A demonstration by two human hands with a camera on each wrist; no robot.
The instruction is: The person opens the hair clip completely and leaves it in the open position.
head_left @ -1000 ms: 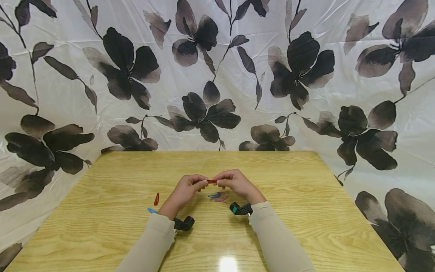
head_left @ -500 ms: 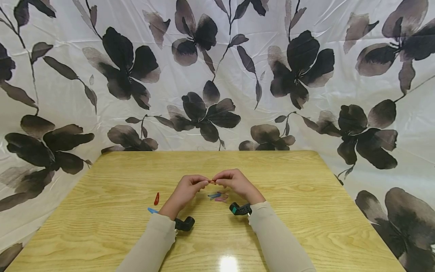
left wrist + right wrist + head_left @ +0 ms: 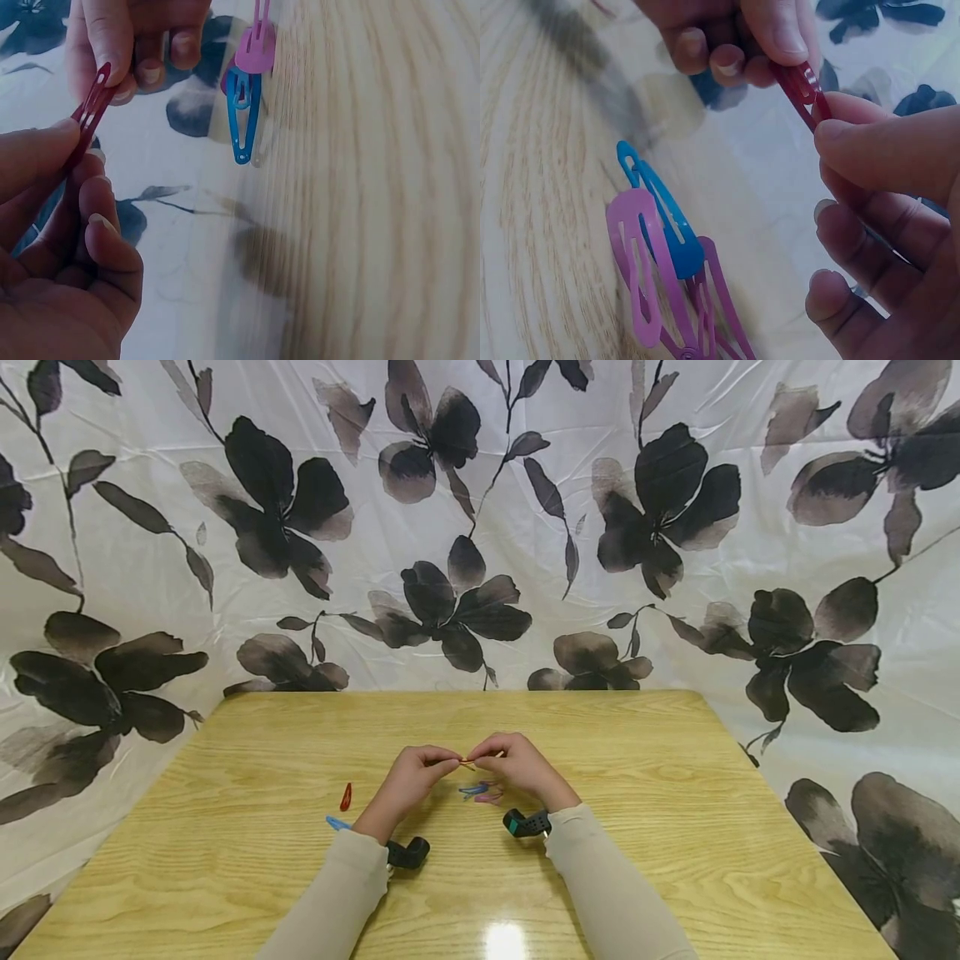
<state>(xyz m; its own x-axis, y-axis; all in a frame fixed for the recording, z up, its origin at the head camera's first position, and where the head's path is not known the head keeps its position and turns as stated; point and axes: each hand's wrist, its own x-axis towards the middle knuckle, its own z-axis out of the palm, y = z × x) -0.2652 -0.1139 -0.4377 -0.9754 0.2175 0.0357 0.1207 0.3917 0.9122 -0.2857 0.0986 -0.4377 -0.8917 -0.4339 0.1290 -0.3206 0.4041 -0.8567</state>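
Observation:
A red snap hair clip (image 3: 808, 84) is stretched between my two hands above the table. My left hand (image 3: 408, 783) pinches one end between thumb and forefinger. The other end is pinched by my right hand (image 3: 527, 770) in the same way. In the left wrist view the two strips of the red clip (image 3: 93, 105) show a gap between them. Beneath the hands lie a blue hair clip (image 3: 676, 225) and a pink one (image 3: 658, 262), overlapping, with a darker pink clip (image 3: 724, 300) partly hidden under them.
Left of my left forearm a second red hair clip (image 3: 346, 797) lies on the wooden table (image 3: 637, 860). A light blue clip (image 3: 336, 822) is partly covered by the left wrist. A flower-patterned cloth (image 3: 555, 635) hangs behind the table.
Both hands stay almost in place, still pinching the red clip. Its strips look spread apart now, where they looked flat together a second ago. The right wrist has shifted slightly left.

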